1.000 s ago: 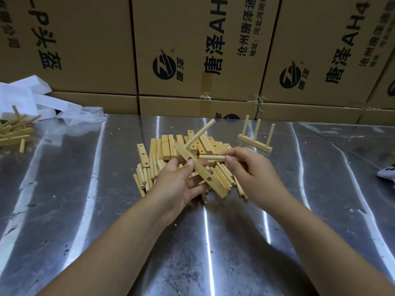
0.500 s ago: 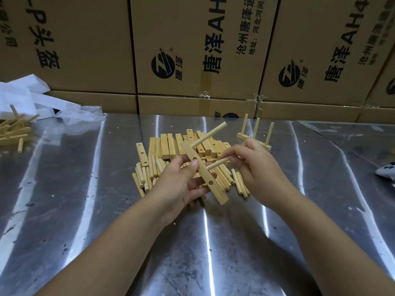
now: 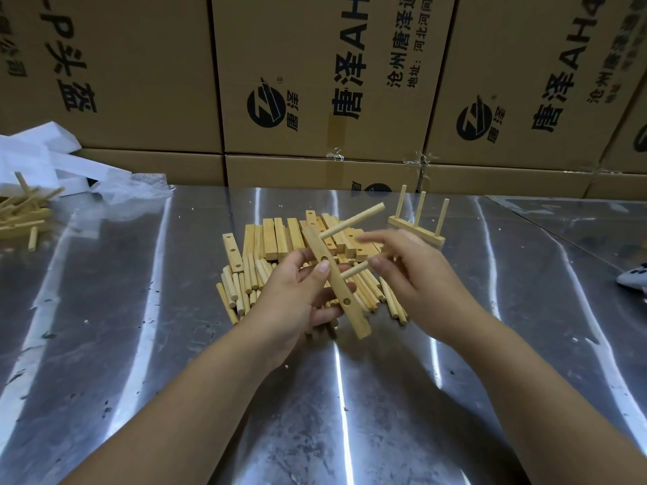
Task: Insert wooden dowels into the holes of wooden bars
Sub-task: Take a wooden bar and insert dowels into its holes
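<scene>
Stacked cardboard boxes (image 3: 140,82) printed with black lettering wall off the back, and a polished metal table (image 3: 105,344) runs from them toward the camera. At its centre lies a loose pile of bars and dowels (image 3: 266,246). A finished bar (image 3: 416,227) with three upright dowels stands just behind and right of the pile, and more finished pieces (image 3: 21,215) are heaped at the far left edge.

Above the pile, the left hand (image 3: 294,295) grips the work bar (image 3: 346,292) at a tilt, thumb pressed on its upper face and fingers curled beneath. One dowel (image 3: 353,220) already stands out of the bar's far end. The right hand (image 3: 413,278) pinches a second dowel (image 3: 355,270) by its outer end, its tip meeting the bar's side about midway along (the fingers are blurred, so how deep it sits cannot be told).

The step in hand looks like seating this middle dowel. It should go best with the dowel kept parallel to the one already in, pushed straight along its own axis while the left thumb braces the bar from the other side. A slight twist should help it enter; any sideways lean risks jamming it.
</scene>
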